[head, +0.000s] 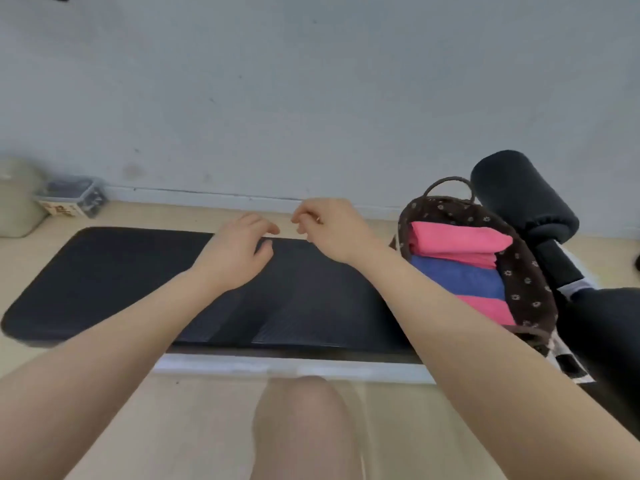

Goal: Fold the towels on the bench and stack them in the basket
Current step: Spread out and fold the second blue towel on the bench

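Knee [304, 403] low centre, both hands, left hand [239, 252] and right hand [329, 230], hover loosely curled and empty over the bare bench [104, 282], folded towels [460, 258] stacked in the basket [526, 289] at right, nearer the right hand.

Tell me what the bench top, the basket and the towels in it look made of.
Bench top: black padded vinyl or similar, matte, finely ribbed. Basket: looks like wicker, judging by its woven handle, lined with brown flower-print fabric. Towels: soft cloth, pink and blue, folded in thick layers; likely terry or microfibre.
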Demonstrator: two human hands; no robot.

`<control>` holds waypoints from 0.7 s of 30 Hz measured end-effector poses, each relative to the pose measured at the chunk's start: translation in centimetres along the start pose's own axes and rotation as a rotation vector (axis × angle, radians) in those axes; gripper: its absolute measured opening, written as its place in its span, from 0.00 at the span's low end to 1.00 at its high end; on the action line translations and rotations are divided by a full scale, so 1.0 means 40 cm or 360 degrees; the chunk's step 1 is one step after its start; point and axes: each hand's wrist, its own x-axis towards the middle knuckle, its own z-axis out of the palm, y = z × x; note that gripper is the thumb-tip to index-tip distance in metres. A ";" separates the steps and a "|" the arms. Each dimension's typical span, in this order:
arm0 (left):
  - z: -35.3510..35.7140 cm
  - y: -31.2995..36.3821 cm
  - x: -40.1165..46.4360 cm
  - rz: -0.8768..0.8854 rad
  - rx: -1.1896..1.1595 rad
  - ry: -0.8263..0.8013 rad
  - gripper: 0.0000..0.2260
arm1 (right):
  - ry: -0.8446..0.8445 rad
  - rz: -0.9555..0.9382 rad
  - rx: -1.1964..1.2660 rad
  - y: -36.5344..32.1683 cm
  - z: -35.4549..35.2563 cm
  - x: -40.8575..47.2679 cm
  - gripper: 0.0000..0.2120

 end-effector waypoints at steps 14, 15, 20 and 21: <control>-0.333 -0.731 -0.492 -0.1142 -0.0127 0.0271 0.15 | -0.0985 -0.0269 -0.0137 -0.648 0.641 0.357 0.12; -0.396 -0.755 -0.539 -0.1252 -0.0141 0.0238 0.17 | -0.1038 -0.0318 -0.0148 -0.730 0.644 0.370 0.12; -0.824 -0.834 -0.751 -0.1559 -0.0216 0.0282 0.20 | -0.1205 -0.0642 -0.0288 -1.220 0.619 0.426 0.12; -0.917 -0.844 -0.792 -0.1610 -0.0234 0.0283 0.20 | -0.1215 -0.0662 -0.0305 -1.319 0.610 0.430 0.11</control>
